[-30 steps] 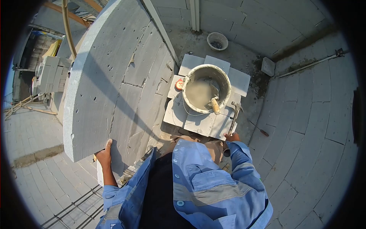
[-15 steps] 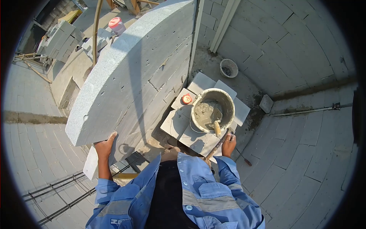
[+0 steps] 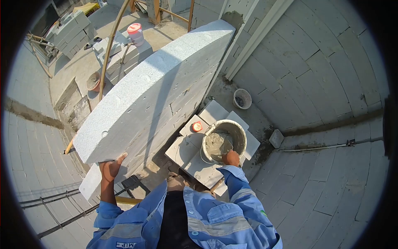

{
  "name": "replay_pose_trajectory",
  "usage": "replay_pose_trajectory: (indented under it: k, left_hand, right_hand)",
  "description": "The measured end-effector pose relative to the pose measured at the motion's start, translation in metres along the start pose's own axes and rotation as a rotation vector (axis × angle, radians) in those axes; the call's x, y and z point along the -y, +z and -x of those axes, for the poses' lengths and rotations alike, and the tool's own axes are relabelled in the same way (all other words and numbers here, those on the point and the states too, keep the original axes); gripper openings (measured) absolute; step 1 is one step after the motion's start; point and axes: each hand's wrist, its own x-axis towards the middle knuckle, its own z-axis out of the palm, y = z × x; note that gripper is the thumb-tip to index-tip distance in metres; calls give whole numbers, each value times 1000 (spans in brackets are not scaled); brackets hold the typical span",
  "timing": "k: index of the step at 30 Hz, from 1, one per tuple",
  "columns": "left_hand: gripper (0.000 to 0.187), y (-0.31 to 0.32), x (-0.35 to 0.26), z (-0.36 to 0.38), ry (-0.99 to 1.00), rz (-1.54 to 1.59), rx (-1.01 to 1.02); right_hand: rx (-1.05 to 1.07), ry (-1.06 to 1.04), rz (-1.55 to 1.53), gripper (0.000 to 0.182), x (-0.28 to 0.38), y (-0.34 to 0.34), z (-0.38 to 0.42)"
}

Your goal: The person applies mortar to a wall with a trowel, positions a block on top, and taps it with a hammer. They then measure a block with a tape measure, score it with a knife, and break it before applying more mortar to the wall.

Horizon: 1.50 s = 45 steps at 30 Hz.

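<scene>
My left hand (image 3: 110, 169) grips the near end of the light-grey block wall (image 3: 143, 101), its thumb on the wall's face and its other fingers largely hidden. Inside a mortar bucket (image 3: 238, 128), my right hand (image 3: 231, 158) is closed around the handle of a trowel, whose blade (image 3: 226, 145) lies in the wet grey mortar (image 3: 215, 145). The bucket stands on several pale blocks (image 3: 186, 151). Beside it on the blocks is a small red-and-white container (image 3: 196, 126). A wooden-handled tool (image 3: 216, 185) lies partly hidden by my right sleeve.
A small bucket (image 3: 242, 98) stands on the floor near the back wall (image 3: 290, 66). Steel bars (image 3: 54, 203) run at lower left. Beyond the wall are a pole (image 3: 111, 43), a red-lidded pail (image 3: 135, 34) and stacked blocks (image 3: 74, 35). A loose block (image 3: 276, 138) sits at right.
My right hand has let go of the wooden-handled tool and moved left to the bucket, taking hold of the trowel handle. My left hand stays at the wall's end. The view has shifted.
</scene>
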Motion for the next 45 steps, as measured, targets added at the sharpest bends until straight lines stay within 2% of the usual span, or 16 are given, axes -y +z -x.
replay_pose_trajectory:
  k: [3, 7, 10, 12, 13, 15, 19, 21, 23, 25, 31, 33, 34, 39, 41, 45]
  left_hand:
    - [45, -3, 2, 1, 229, -201, -4]
    - [48, 4, 5, -1, 211, -67, -86]
    - [34, 0, 30, 1, 66, -245, 156]
    - [35, 9, 43, 1, 385, -222, -15]
    - [35, 6, 39, 2, 387, -226, -16]
    - [37, -8, -10, 3, 14, -177, 21]
    - [42, 0, 8, -3, 111, -307, 86]
    - [54, -11, -30, -6, -179, -26, 66]
    - [59, -7, -25, -6, -151, -54, 41]
    - [65, -6, -20, -7, -137, -81, -11]
    - [80, -9, -26, -5, -205, -39, 0]
    - [78, -11, -32, -5, -184, -56, -12]
    - [78, -10, -29, -5, -178, -64, -14]
    - [75, -1, -12, -6, -65, 19, -158]
    - [75, -4, -7, -10, -98, 70, -69]
    - [73, -5, -22, -8, -13, 102, -89]
  right_hand:
    - [-10, -18, 86, 46, -7, 22, -11]
    - [37, -120, 121, 40, -29, 43, -29]
    - [30, 4, 69, 29, -34, 35, -37]
    - [29, 0, 8, 29, -45, 22, -30]
    - [26, 6, -49, 29, -49, 15, -23]
    - [40, 41, -80, 34, -29, -36, 19]
    - [-108, -29, -329, 37, -64, -11, 53]
    - [13, 110, -607, 35, -64, -16, 80]
    - [-92, 26, -593, 33, -74, 8, 95]
    - [-400, -6, -611, 37, -61, 11, 117]
    - [-272, 77, -443, 55, -75, 35, 128]
    - [-588, -38, -426, 44, -72, 30, 128]
    - [-309, 6, -808, 36, -103, 59, 105]
    - [-296, 70, -615, 33, -111, 42, 100]
    - [27, 227, -1174, 36, -92, -9, 118]
    - [78, 126, -1103, 41, -121, 16, 94]
